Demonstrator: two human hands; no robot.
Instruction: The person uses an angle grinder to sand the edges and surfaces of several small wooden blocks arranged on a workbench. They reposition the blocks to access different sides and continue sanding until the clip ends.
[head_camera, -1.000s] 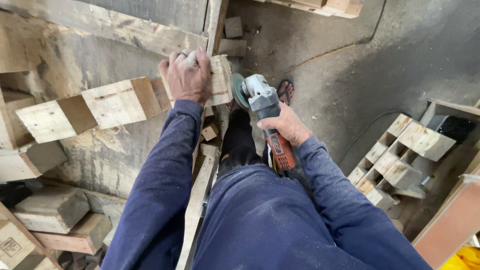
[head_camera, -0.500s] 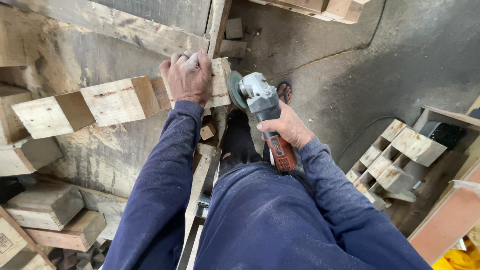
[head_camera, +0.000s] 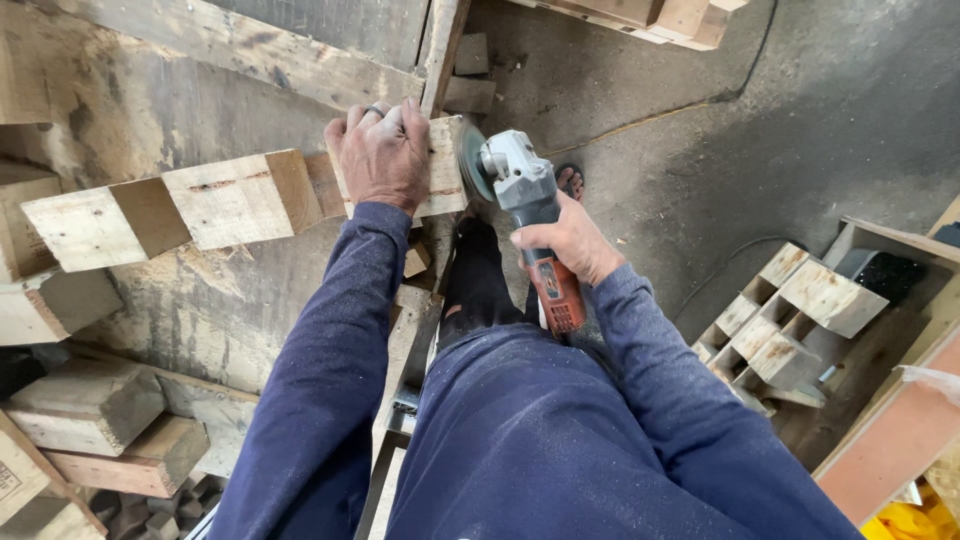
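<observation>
Wooden beam (head_camera: 240, 205): a pale, squared length lying across the stained workbench (head_camera: 200, 300), its right end jutting past the bench edge. Darker bands cross its top face.

Angle grinder (head_camera: 525, 215): grey head, orange-red handle, disc standing on edge right at the beam's end face. Whether the disc actually touches the wood cannot be told from here.

Left hand (head_camera: 383, 152): palm flat on top of the beam close to the cut end, fingers curled over the far edge, a ring showing. It clamps the wood down. Arm reaches nearly straight forward, sleeve dusty.

Right hand (head_camera: 572, 238): wrapped closed around the grinder body just behind the head, thumb side up. Elbow bent and tucked beside the thigh, forearm angled in toward the beam.

Judgement on doing this step well: hold the disc square to the end face, press lightly, and keep the left fingers well behind the disc line, since they sit near it. The beam wants steady downward weight so it does not chatter.

Around: a sandalled foot (head_camera: 570, 180) on the concrete floor (head_camera: 780, 130) below the grinder, loose wood blocks (head_camera: 90, 405) at lower left, a slatted wooden frame (head_camera: 790, 310) to the right.
</observation>
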